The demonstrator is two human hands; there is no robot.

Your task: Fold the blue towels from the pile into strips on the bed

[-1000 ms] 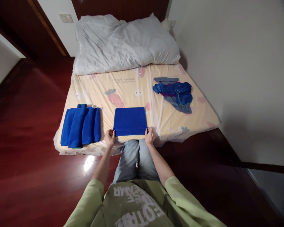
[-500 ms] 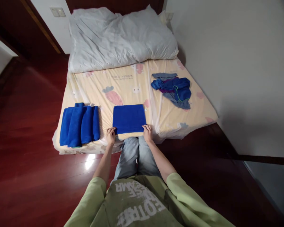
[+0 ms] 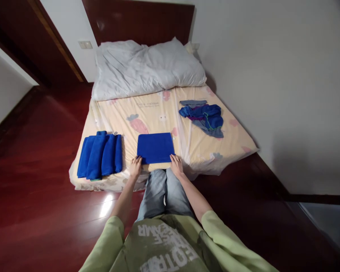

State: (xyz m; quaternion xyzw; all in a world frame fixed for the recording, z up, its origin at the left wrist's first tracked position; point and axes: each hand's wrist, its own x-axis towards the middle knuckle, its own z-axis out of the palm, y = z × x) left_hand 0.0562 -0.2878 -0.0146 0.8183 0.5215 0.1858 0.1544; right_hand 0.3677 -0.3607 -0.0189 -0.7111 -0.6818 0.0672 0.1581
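A blue towel (image 3: 155, 146) lies flat as a rectangle near the front edge of the bed. My left hand (image 3: 136, 165) is closed on its near left corner. At the near right corner, my right hand (image 3: 176, 164) pinches the towel's edge. To the left lies a row of several rolled or folded blue towels (image 3: 100, 155), side by side. A loose heap of crumpled cloths (image 3: 205, 115) in blue, grey and a little purple rests on the right side of the bed.
The bed (image 3: 155, 120) has a pale yellow sheet printed with carrots. A bunched white quilt (image 3: 150, 68) lies against the dark headboard (image 3: 144, 22). A white wall (image 3: 272, 94) runs along the right; dark red wooden floor (image 3: 39, 181) is on the left.
The head view has tilted up, showing more of the headboard. Both hands remain at the blue towel's near corners, and the towel lies much as before.
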